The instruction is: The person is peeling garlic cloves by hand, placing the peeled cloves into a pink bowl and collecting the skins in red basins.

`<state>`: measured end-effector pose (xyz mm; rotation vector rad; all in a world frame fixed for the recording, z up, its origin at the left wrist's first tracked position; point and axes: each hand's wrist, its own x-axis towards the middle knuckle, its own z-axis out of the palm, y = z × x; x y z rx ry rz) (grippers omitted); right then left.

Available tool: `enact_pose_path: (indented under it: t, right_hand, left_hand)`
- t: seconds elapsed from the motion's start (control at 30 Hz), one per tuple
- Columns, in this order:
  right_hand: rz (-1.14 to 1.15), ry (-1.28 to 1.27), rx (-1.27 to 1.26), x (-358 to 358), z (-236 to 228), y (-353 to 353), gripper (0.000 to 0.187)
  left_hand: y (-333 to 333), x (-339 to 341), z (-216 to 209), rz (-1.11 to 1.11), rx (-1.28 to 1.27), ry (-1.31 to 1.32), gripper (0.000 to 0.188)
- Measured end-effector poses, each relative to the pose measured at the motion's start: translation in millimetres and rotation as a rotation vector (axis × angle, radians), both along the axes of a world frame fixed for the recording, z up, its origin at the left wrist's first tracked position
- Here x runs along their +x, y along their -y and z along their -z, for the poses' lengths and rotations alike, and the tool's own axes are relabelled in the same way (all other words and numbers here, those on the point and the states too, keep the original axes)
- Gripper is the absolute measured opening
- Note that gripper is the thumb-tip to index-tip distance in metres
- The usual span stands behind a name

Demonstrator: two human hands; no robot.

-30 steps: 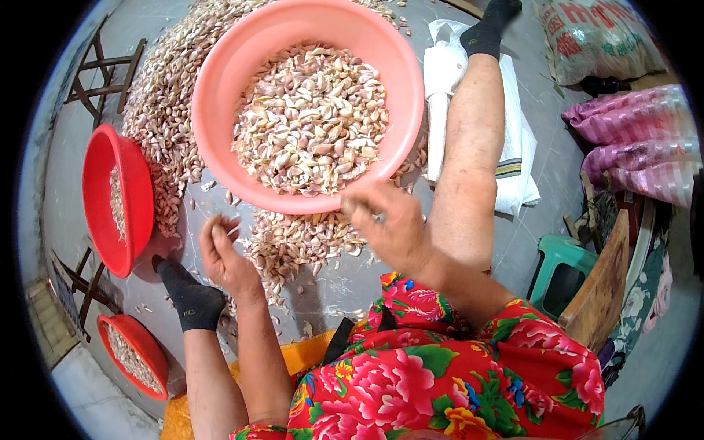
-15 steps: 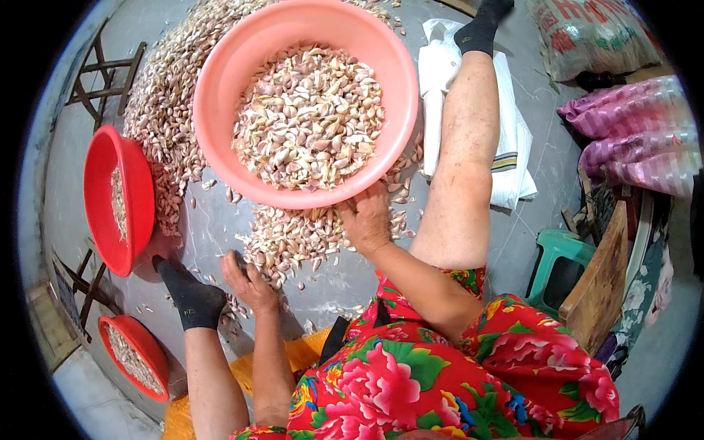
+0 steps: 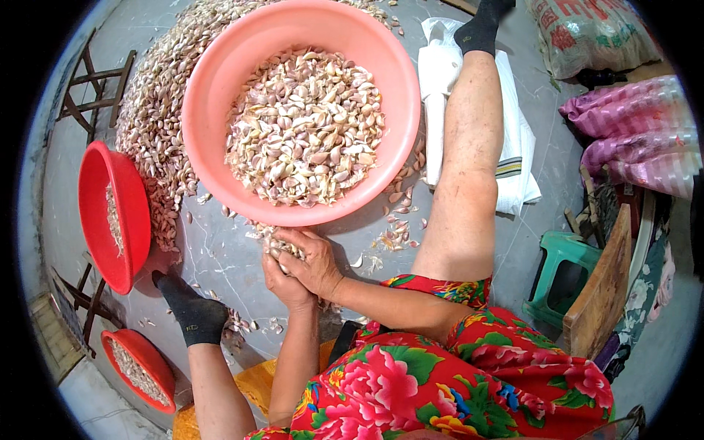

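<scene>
Bright, fairly even indoor light spreads across the gray floor (image 3: 513,249) before you, its exact source impossible to tell. Soft shadows gather beside your right forearm (image 3: 396,304) and beneath the near side of the pink basin (image 3: 196,147), while the hollow of the green stool (image 3: 570,253) turns dark. Glossy highlights streak the purple striped sack (image 3: 631,158) at right. Your fingers (image 3: 301,238) and the garlic cloves (image 3: 304,128) appear reasonably crisp. Your fisheye lens bends the scene's outer edges, detail softening toward a black, blue-fringed border.
</scene>
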<state>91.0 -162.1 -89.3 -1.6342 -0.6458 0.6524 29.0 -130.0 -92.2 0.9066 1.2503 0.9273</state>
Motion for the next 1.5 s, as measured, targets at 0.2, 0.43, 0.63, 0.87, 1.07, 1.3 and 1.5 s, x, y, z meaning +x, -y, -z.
enact_pose_path:
  t: [0.2, 0.43, 0.63, 0.87, 1.07, 1.3, 1.5]
  right_hand:
    - [-0.016, -0.304, 0.124, -20, -25, -7, 0.026]
    - [-0.068, -0.153, 0.332, 7, -112, -20, 0.027]
    - [0.117, 0.051, 0.345, 95, -131, -64, 0.034]
    - [-0.024, 0.569, 0.201, 113, -119, 17, 0.051]
    - [-0.636, 0.802, -0.131, 19, -40, 79, 0.064]
    - [-0.95, 1.093, 0.095, 2, 22, 57, 0.045]
    - [-0.635, 1.154, -0.07, 38, 29, 29, 0.043]
  left_hand:
    - [0, -36, -4, -0.05, -0.341, 0.504, 0.043]
    - [-19, -2, -120, -0.042, -0.164, 0.566, 0.043]
    - [-68, 87, -138, 0.311, 0.239, 0.417, 0.052]
    - [-97, 29, -110, 0.083, 0.698, -0.187, 0.048]
    - [-125, -77, 9, 0.213, 0.733, -0.766, 0.045]
    - [-152, -76, 52, 0.279, 0.852, -0.928, 0.051]
    - [-158, -55, 57, 0.352, 0.906, -0.895, 0.056]
